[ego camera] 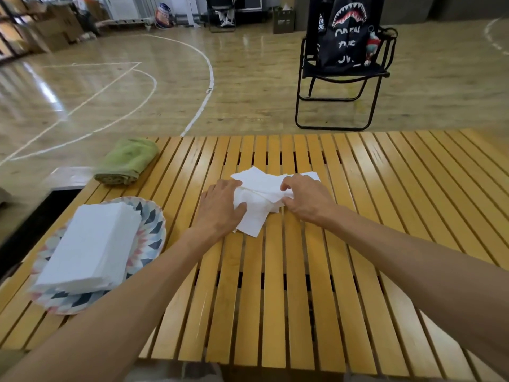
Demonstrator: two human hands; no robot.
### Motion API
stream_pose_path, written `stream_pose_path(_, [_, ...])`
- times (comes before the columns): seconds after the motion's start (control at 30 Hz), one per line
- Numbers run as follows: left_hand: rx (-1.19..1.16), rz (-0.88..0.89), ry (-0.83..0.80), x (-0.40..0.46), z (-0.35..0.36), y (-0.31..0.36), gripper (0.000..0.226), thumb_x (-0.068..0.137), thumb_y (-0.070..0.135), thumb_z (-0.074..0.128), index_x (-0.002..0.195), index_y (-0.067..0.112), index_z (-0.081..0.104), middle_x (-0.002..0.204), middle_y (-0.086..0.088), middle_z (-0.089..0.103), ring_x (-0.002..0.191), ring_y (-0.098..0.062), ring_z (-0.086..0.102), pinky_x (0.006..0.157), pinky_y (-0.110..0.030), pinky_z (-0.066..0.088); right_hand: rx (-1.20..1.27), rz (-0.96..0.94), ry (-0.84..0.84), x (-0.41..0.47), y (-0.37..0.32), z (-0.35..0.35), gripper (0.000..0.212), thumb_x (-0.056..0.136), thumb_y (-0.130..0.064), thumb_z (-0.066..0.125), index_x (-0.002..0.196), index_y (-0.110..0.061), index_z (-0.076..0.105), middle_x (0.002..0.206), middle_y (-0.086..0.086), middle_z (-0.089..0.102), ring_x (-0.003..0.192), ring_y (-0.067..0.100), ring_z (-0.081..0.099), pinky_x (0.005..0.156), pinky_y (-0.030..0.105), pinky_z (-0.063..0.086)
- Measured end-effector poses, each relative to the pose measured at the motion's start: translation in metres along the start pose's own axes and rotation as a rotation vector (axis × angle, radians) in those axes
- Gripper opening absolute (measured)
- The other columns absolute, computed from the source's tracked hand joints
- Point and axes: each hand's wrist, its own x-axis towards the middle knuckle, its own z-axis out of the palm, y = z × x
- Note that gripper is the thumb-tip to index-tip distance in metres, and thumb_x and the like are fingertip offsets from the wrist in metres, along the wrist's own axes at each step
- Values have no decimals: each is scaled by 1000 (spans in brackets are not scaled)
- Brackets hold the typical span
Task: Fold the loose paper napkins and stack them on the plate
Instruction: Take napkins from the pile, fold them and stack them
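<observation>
So both hands were on the loose napkins, a messy white pile sitting about mid-surface, a bit toward the far side. The left hand lay palm-down on the pile's left edge, fingers spread out over the paper and thumb pressed onto the top sheet, so more pinning than gripping. The right hand was on the right side of the pile with fingers curled and the thumb tucked under an edge, looked like it had a pinch on a sheet or two, though I couldn't tell exactly how many. The sheets were fanned out at odd angles, one corner poking toward the near side and others sticking out at the far side. Over on the left, near edge, the plate with the colourful triangle pattern held a neat stack of folded napkins, long and rectangular, covering most of the plate and well apart from the loose pile. The surface was yellow wooden slats with gaps between. A rolled green towel lay at the far left corner. Past the surface there was a gym floor with court lines, and a black folding chair with a shark-mouth bag on it.
</observation>
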Motion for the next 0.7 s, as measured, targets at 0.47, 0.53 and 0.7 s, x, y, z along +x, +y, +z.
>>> stream_pose_path(0.47, [79,304,-33,-3,13,17,43,97,16,50,140,20,54,148,4,49,138,-19,37,114,-34,19,-53,62,13,9,-1,5,19,93,-10,54,103,-12,71,104,9,68,89,26,62,76,38,55])
stream_pose_path(0.53, [119,325,-50,-3,16,18,45,97,17,49,142,20,52,149,4,49,140,-19,36,114,-34,17,-32,68,24,10,1,6,21,92,-11,53,99,-12,72,98,8,69,84,24,62,67,33,50])
stream_pose_path(0.7, [100,287,-47,-2,15,16,45,98,18,49,142,21,51,150,4,48,141,-18,33,116,-34,16,7,72,37,9,2,1,26,95,-13,46,96,-13,72,91,6,69,81,24,63,63,31,43])
